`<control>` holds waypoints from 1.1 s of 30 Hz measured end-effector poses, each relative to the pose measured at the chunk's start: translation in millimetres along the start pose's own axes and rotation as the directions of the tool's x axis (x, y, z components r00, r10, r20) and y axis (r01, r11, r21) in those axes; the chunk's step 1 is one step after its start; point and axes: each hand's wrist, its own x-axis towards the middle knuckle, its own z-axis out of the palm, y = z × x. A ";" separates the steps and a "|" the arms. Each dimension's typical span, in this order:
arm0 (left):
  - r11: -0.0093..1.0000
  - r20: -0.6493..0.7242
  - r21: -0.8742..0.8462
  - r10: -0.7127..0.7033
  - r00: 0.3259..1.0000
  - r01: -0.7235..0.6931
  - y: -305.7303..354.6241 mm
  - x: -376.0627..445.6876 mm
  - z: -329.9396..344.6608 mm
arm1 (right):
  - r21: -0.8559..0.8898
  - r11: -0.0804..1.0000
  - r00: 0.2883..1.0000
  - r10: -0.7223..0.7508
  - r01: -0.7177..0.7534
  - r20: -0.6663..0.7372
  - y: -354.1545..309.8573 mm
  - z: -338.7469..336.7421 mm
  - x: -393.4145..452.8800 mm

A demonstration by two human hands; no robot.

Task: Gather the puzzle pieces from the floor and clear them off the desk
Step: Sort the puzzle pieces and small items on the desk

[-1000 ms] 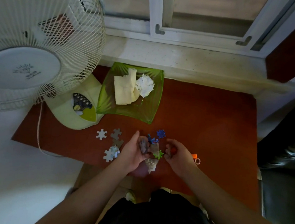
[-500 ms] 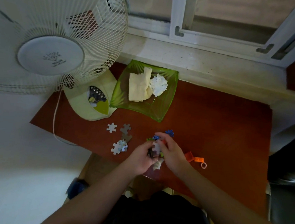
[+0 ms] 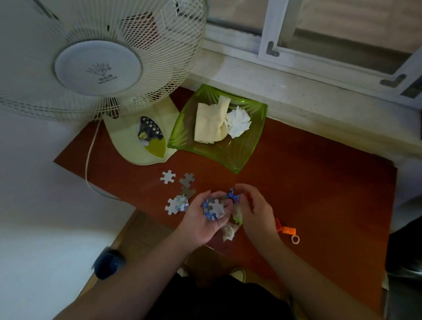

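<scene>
My left hand (image 3: 201,223) is cupped palm up over the front of the red-brown desk (image 3: 316,193) and holds a small stack of puzzle pieces (image 3: 213,208). My right hand (image 3: 254,211) curls beside it, fingertips on blue pieces (image 3: 233,195); whether it grips them is unclear. Loose pieces lie on the desk to the left: a white piece (image 3: 167,176), two grey pieces (image 3: 187,185), and a white-blue cluster (image 3: 176,204). Another pale piece (image 3: 229,232) lies under my hands near the desk edge.
A white desk fan (image 3: 96,57) stands at the left with its base (image 3: 141,139) and cord (image 3: 88,165) on the desk. A green glass dish (image 3: 246,152) holds crumpled tissues. An orange clip (image 3: 286,229) lies right of my hands. The window sill runs behind.
My left hand has turned palm up with pieces stacked in it, and my right hand has drawn slightly apart from it. The camera view has shifted right and closer.
</scene>
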 end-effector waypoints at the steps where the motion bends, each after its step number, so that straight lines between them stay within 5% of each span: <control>1: 1.000 -0.034 0.003 0.009 0.999 -0.009 3.1 -1.4 -4.2 | 0.047 0.997 0.997 0.062 -0.060 -0.040 1.0 0.9 2.1; 5: 0.995 -0.171 -0.085 0.035 0.985 -0.050 18.5 -15.6 -19.4 | 0.265 0.906 0.930 0.360 -0.330 -0.070 7.3 12.9 11.4; 8: 0.997 -0.197 -0.062 0.041 0.980 -0.054 32.4 -20.2 -39.3 | 0.337 0.849 0.905 0.425 -0.407 0.020 3.2 25.8 14.9; 13: 0.965 -0.298 0.257 0.131 0.945 -0.053 61.9 -18.9 -73.6 | 0.031 0.938 0.931 0.337 -0.344 0.140 3.0 62.4 20.3; 15: 0.719 -0.295 0.695 0.298 0.908 -0.010 78.1 -18.3 -83.5 | -0.178 0.955 0.961 0.257 -0.236 0.104 1.4 78.8 24.7; 17: 0.231 -0.153 0.972 0.452 0.879 0.050 90.3 -15.9 -90.6 | -0.287 0.942 0.968 0.216 -0.171 0.130 -5.5 90.8 28.7; 19: -0.101 0.020 0.995 0.412 0.911 0.024 98.6 -10.4 -92.1 | -0.297 0.943 0.960 0.211 -0.150 0.183 -11.3 103.2 35.0; 21: -0.289 0.123 0.957 0.365 0.923 -0.013 99.1 -3.8 -89.3 | -0.378 0.923 0.967 0.159 -0.075 0.197 -13.2 112.1 44.7; 25: -0.426 0.195 0.904 0.357 0.913 -0.027 98.7 9.6 -88.3 | -0.518 0.853 0.977 0.050 0.065 0.206 -12.2 125.9 67.4; 33: -0.434 0.260 0.897 0.351 0.900 -0.090 110.7 13.6 -95.8 | -0.656 0.755 0.962 0.177 0.004 0.209 -20.2 145.0 97.4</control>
